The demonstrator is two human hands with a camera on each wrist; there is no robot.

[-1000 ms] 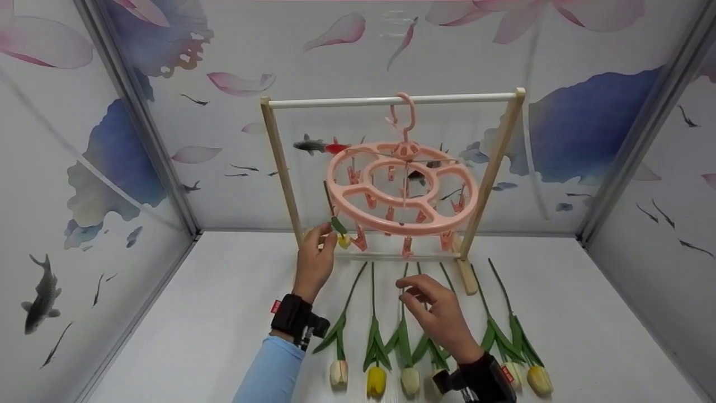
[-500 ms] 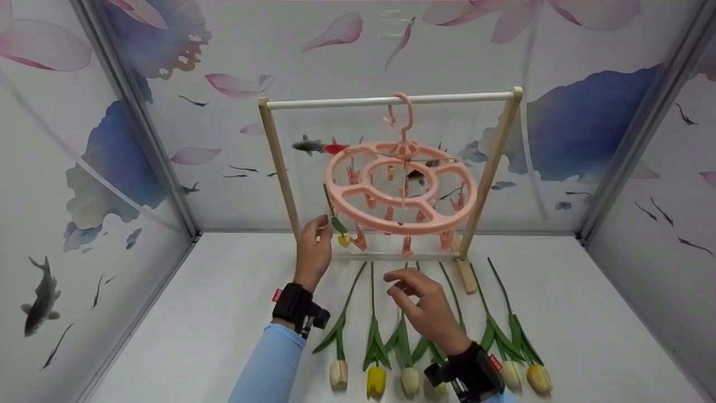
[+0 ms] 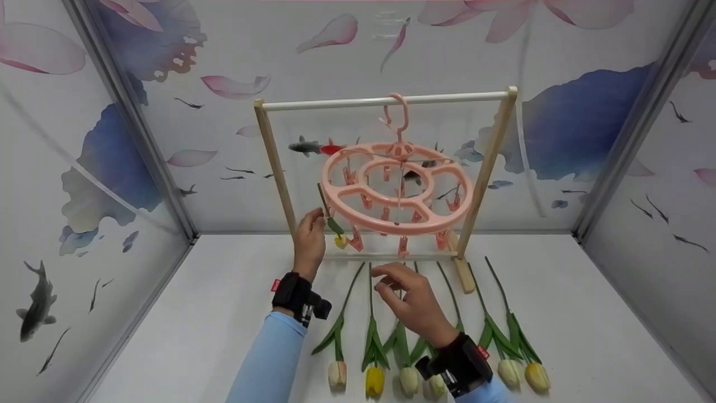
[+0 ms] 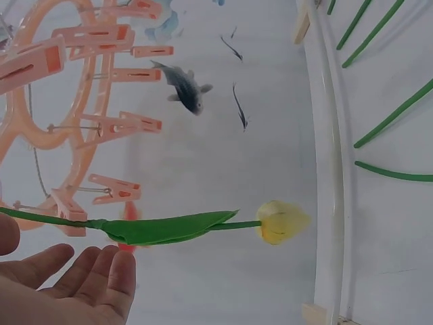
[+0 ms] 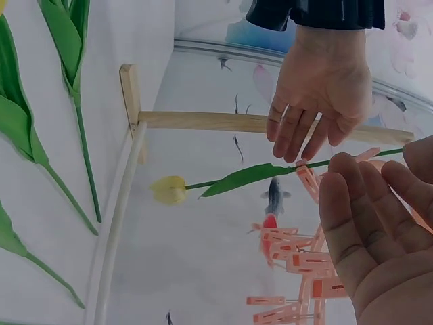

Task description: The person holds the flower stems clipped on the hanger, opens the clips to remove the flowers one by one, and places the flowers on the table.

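Observation:
A yellow tulip [image 3: 340,242] hangs head down at the left side of a round pink clip hanger [image 3: 391,228]. In the left wrist view a pink peg [image 4: 67,211] grips its green stem. My left hand [image 3: 309,240] is beside that stem, fingers extended and holding nothing; in the right wrist view its fingertips lie close to the leaf, and contact is hard to tell. My right hand [image 3: 413,302] hovers over the stems on the table, fingers loosely bent and holding nothing. In the right wrist view, the palm of the right hand [image 5: 379,261] faces the camera.
The hanger hooks onto the white bar [image 3: 335,103] of a wooden-sided rack [image 3: 495,151]. Several tulips lie in a row on the white table [image 3: 224,313], including a bright yellow tulip [image 3: 375,382], stems toward the rack. Printed walls enclose the table.
My right hand has moved left and slightly upward, toward the rack. My left hand has risen slightly beside the stem. The tulip stays hanging from the peg.

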